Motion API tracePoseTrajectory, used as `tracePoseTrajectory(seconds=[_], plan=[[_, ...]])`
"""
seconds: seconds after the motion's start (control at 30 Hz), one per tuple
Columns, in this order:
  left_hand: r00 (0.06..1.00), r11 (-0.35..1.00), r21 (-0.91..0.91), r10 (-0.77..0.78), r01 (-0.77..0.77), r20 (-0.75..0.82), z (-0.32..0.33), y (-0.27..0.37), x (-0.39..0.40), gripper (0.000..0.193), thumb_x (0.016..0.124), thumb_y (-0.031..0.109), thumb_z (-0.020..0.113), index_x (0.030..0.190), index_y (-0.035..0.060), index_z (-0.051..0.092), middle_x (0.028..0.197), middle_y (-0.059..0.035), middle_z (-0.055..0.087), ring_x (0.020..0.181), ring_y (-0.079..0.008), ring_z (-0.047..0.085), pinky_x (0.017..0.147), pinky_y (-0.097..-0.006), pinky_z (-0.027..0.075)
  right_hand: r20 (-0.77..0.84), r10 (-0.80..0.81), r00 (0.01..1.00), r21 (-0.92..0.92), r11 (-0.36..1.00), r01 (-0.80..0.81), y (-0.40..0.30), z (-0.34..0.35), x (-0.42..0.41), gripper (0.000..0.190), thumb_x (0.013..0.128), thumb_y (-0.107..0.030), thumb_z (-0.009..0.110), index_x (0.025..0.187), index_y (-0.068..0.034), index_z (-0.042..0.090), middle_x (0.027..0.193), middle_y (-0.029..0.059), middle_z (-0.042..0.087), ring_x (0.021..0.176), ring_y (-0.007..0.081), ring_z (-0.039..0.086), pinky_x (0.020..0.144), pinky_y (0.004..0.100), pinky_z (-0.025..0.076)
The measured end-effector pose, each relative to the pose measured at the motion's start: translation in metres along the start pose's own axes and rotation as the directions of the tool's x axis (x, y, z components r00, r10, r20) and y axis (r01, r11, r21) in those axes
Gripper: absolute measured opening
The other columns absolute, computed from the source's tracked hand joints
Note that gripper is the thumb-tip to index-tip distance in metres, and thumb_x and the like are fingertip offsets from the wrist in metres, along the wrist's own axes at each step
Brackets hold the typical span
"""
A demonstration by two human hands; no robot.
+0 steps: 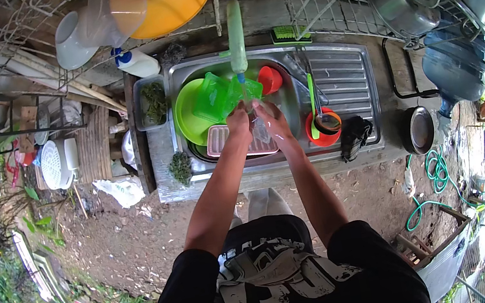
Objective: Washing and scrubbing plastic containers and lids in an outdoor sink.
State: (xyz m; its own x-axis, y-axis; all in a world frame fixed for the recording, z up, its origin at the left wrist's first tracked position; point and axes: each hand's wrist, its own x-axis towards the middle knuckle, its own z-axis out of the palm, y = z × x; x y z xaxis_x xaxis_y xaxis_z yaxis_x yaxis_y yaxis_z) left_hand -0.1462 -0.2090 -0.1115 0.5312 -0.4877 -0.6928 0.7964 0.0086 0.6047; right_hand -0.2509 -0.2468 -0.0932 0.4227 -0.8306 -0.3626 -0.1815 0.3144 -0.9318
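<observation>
My left hand [239, 122] and my right hand [273, 120] are close together over the sink basin, beneath the pale green tap pipe [235, 38]. A clear plastic item [261, 130] is gripped between them; its exact shape is hard to make out. Thin water runs from the blue tip of the pipe down to my fingers. Beyond my hands lie green translucent plastic containers [212, 96], a lime green bowl [188, 117] and a red cup [269, 79]. A pink ribbed plastic tray [218, 140] lies below my wrists, partly covered by them.
On the right drainboard [340, 71] sit a red bowl [325, 138] with utensils and a black mesh cloth [356, 134]. A tub [151, 103] holding a green scrubber stands left of the basin. Wire racks [333, 4] with pots overhang the back. A blue water jug [453, 63] is at right.
</observation>
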Motion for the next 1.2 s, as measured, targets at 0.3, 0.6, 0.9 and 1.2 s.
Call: tracePoseTrajectory(seconds=[0.3, 0.6, 0.9, 1.2], plan=[[0.993, 0.952, 0.285, -0.121, 0.114, 0.007, 0.028, 0.017, 0.001, 0.018, 0.092, 0.023, 0.067, 0.099, 0.0070, 0.065, 0.088, -0.0062, 0.071, 0.053, -0.0097, 0.053, 0.036, -0.0246, 0.031, 0.079, -0.344, 0.936, -0.015, 0.938, 0.346, -0.002, -0.026, -0.020, 0.080, 0.073, -0.029, 0.087, 0.133, 0.002, 0.046, 0.121, 0.0182, 0.055, 0.112, 0.0291, 0.053, 0.096, 0.0421, 0.043], [0.971, 0.960, 0.159, -0.239, 0.231, 0.032, -0.001, 0.023, -0.002, 0.019, 0.095, 0.019, 0.057, 0.108, 0.0071, 0.061, 0.092, -0.0072, 0.069, 0.067, -0.0163, 0.063, 0.049, -0.0251, 0.050, -0.242, -0.093, 0.966, -0.501, 0.865, -0.042, 0.015, 0.000, -0.002, 0.108, 0.064, -0.050, 0.082, 0.141, 0.010, 0.036, 0.128, 0.0278, 0.050, 0.122, 0.0412, 0.047, 0.104, 0.0443, 0.040], [0.965, 0.938, 0.227, -0.252, 0.263, -0.076, -0.011, 0.045, -0.049, 0.021, 0.096, 0.028, 0.055, 0.113, 0.0157, 0.057, 0.105, -0.0009, 0.055, 0.096, -0.0187, 0.056, 0.081, -0.0456, 0.050, -0.113, -0.307, 0.945, -0.683, 0.715, 0.150, -0.001, 0.032, -0.007, 0.107, 0.066, -0.042, 0.083, 0.143, 0.010, 0.031, 0.131, 0.0317, 0.042, 0.122, 0.0452, 0.044, 0.107, 0.0461, 0.038], [0.970, 0.953, 0.182, -0.239, 0.242, -0.043, -0.024, 0.046, -0.047, 0.029, 0.095, 0.032, 0.057, 0.119, 0.0153, 0.054, 0.115, -0.0057, 0.050, 0.102, -0.0242, 0.054, 0.080, -0.0476, 0.051, 0.129, -0.568, 0.813, -0.790, 0.436, 0.431, -0.022, 0.040, -0.004, 0.094, 0.066, -0.035, 0.083, 0.137, 0.011, 0.040, 0.126, 0.0301, 0.044, 0.116, 0.0460, 0.047, 0.099, 0.0509, 0.041]])
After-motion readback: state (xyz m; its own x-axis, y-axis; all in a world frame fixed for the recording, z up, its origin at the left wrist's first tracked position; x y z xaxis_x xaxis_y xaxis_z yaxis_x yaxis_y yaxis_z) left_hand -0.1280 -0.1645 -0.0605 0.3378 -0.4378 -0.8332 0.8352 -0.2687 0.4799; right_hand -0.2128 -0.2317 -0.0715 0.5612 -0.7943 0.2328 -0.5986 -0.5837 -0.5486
